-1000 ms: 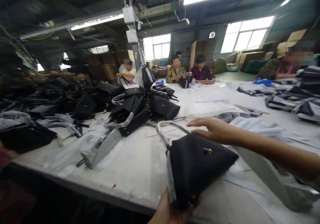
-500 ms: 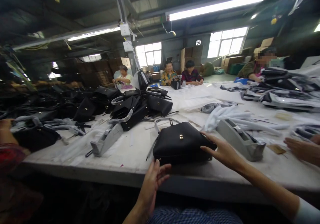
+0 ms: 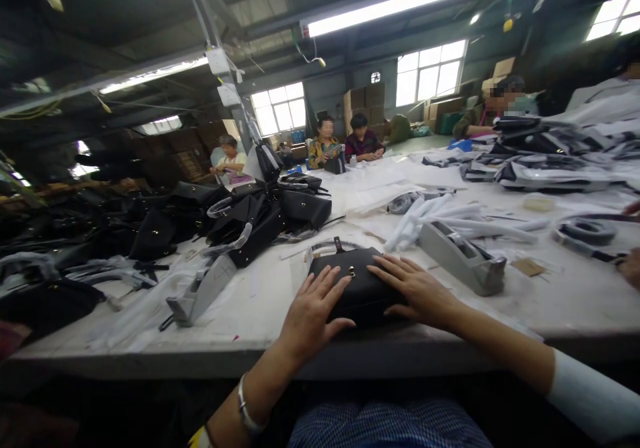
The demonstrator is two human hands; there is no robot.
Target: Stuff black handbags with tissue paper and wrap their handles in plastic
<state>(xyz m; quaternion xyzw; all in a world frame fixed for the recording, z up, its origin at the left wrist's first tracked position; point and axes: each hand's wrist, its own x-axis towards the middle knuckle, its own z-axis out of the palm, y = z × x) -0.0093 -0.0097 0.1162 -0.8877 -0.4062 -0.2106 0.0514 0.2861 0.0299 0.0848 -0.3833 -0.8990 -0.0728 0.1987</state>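
Observation:
A black handbag [image 3: 363,295] with a small gold clasp lies on the white table directly in front of me. My left hand [image 3: 315,311] rests on its left side, fingers spread and thumb pointing right. On the right side of the same bag, my right hand [image 3: 417,291] lies with fingers stretched out across the top. Behind the clasp, a strap tab and a wrapped handle [image 3: 337,245] stick out at the bag's far edge. Grey tape dispensers stand on both sides, one at left [image 3: 200,288] and one at right [image 3: 463,258].
Black handbags [image 3: 250,225] are heaped at the left and centre. White padding tubes [image 3: 425,218] lie behind the right dispenser, with wrapped straps [image 3: 585,235] farther right. Co-workers sit across the table, and another person's hand [image 3: 631,268] shows at the right edge.
My left hand has moved up from the bag's front corner onto its top. My right hand has shifted further over the bag. The view has turned slightly right.

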